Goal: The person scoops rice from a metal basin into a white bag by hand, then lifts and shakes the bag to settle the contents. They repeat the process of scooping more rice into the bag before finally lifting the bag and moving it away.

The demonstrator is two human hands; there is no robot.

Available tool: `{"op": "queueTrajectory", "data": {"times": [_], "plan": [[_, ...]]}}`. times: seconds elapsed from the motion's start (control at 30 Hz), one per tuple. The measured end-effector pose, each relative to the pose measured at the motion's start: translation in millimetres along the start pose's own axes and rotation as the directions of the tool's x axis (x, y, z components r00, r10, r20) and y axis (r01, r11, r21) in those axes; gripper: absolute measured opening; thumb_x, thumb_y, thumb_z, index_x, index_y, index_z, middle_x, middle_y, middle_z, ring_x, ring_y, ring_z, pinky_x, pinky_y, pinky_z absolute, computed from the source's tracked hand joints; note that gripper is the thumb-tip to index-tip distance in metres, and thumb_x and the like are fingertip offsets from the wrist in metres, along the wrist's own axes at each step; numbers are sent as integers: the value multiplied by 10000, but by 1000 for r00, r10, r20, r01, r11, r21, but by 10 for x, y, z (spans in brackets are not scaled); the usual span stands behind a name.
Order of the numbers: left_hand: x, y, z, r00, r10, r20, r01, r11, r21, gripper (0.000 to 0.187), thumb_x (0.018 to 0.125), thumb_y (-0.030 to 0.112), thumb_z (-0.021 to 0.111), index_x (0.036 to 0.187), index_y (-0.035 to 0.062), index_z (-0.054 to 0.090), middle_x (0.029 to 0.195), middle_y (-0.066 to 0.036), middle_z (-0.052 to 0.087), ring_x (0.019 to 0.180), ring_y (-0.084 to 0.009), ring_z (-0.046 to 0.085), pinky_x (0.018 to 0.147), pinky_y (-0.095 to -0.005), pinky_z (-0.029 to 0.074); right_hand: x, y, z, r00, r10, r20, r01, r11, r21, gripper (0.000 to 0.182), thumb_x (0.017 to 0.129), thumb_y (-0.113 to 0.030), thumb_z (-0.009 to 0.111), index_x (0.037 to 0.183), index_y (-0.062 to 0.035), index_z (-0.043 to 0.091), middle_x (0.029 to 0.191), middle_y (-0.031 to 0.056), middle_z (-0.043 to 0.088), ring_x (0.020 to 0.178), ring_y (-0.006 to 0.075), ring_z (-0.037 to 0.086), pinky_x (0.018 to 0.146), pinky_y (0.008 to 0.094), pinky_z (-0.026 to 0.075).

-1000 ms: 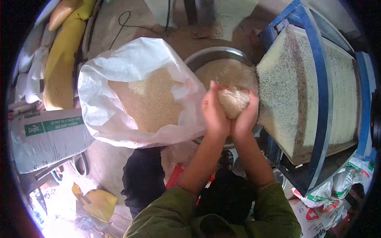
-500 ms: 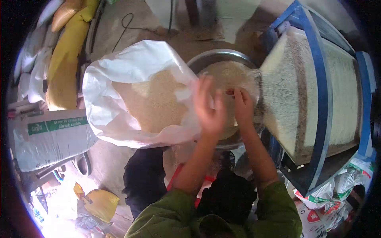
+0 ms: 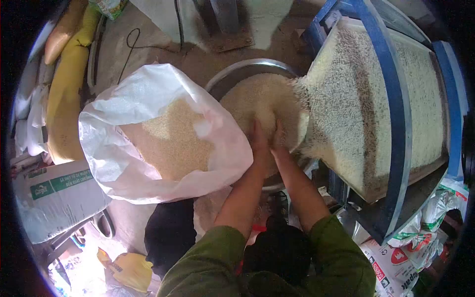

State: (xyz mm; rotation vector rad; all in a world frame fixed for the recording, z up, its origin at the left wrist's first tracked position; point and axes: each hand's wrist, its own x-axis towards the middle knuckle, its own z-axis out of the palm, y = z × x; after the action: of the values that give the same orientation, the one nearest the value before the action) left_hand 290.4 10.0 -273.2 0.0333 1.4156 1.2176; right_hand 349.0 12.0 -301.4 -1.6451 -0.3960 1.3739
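Observation:
A round metal basin (image 3: 232,74) holds a heap of pale grain (image 3: 252,94). My left hand (image 3: 259,137) and my right hand (image 3: 279,136) are side by side in the basin, cupped around a mound of grain, with fingertips partly sunk in it. To the left, an open white sack (image 3: 217,178) contains more grain (image 3: 183,143). At the right, a blue-framed machine (image 3: 396,109) has a sloping tray (image 3: 341,99) covered with grain, and its lower edge reaches over the basin, where grain spills down.
Yellow and white full sacks (image 3: 67,104) lie at the far left, above a printed grey bag (image 3: 64,193). A yellow bag (image 3: 132,270) is at the bottom left. Printed plastic bags (image 3: 396,267) lie below the machine. A thin cable (image 3: 131,44) crosses the floor.
Both my hands have come down together into the grain; before, they were raised over the basin, the left one blurred. The view has shifted, moving the sack and basin leftward.

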Motion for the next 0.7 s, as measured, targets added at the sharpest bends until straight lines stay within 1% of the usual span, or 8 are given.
{"op": "queueTrajectory", "data": {"times": [0.07, 0.13, 0.2, 0.4, 0.47, 0.5, 0.57, 0.7], "plan": [[-302, 323, 45, 1000, 25, -4, -24, 990, 142, 513, 828, 392, 358, 1161, 2, 378, 1166, -163, 388, 1062, -279, 380, 897, -346, 291, -53, 26, 48, 973, 115, 200, -195, 874, 446, 484, 814, -371, 389, 1154, -26, 384, 1142, 127, 405, 1039, 245, 394, 875, 340, 306], [-428, 455, 52, 999, 53, -10, -48, 958, 283, 510, 825, 401, 357, 1119, -10, 429, 1090, -173, 465, 996, -291, 450, 867, -328, 326, -291, -293, 150, 977, 137, 165, -197, 876, 440, 438, 805, -356, 397, 1086, -19, 425, 1049, 113, 449, 946, 237, 438, 821, 340, 340], [-414, 442, 125, 999, 33, 7, -31, 981, -191, 447, 830, 377, 378, 1024, -11, 488, 987, -139, 509, 904, -232, 491, 808, -299, 369, -498, -637, 214, 981, 145, 129, -188, 879, 439, 399, 797, -340, 405, 1017, -13, 466, 955, 100, 494, 853, 228, 481, 766, 340, 374], [-1102, 1005, 328, 978, 194, 80, -162, 939, -304, 293, 824, 312, 452, 808, 29, 526, 807, -47, 531, 746, -118, 506, 672, -250, 418, -994, -1265, 217, 985, 91, 147, -151, 867, 475, 311, 785, -302, 420, 890, -22, 507, 861, 83, 520, 770, 205, 509, 691, 317, 405], [-1241, 1174, 356, 968, 235, 91, -192, 920, -341, 276, 827, 298, 445, 848, 30, 509, 831, -59, 525, 749, -156, 515, 666, -282, 438, -1060, -1410, 194, 959, -62, 277, -118, 801, 587, 295, 792, -272, 416, 865, -8, 525, 837, 86, 530, 783, 192, 512, 691, 307, 405], [-1315, 1248, 373, 959, 266, 102, -211, 904, -373, 264, 831, 284, 438, 887, 31, 492, 855, -70, 520, 752, -195, 525, 660, -314, 458, -1108, -1454, 226, 956, -65, 285, -119, 805, 581, 295, 792, -272, 416, 865, -8, 525, 837, 86, 530, 783, 192, 512, 691, 307, 405], [-1417, 1476, 297, 952, 297, 66, -248, 883, -400, 277, 823, 295, 444, 899, 32, 488, 857, -78, 517, 752, -204, 526, 663, -319, 460, -1248, -1535, 400, 930, -343, 132, 291, 907, 304, 300, 805, -243, 396, 863, 17, 535, 830, 91, 542, 765, 181, 525, 687, 303, 411], [-1500, 1992, -167, 946, 319, -59, -298, 782, -547, 295, 817, 302, 447, 881, 22, 519, 830, -81, 540, 741, -180, 527, 669, -312, 441, -1826, -1769, 979, 836, -266, 479, 235, 964, 125, 317, 821, -234, 373, 861, 16, 563, 791, 131, 571, 750, 189, 537, 700, 292, 406]]}}
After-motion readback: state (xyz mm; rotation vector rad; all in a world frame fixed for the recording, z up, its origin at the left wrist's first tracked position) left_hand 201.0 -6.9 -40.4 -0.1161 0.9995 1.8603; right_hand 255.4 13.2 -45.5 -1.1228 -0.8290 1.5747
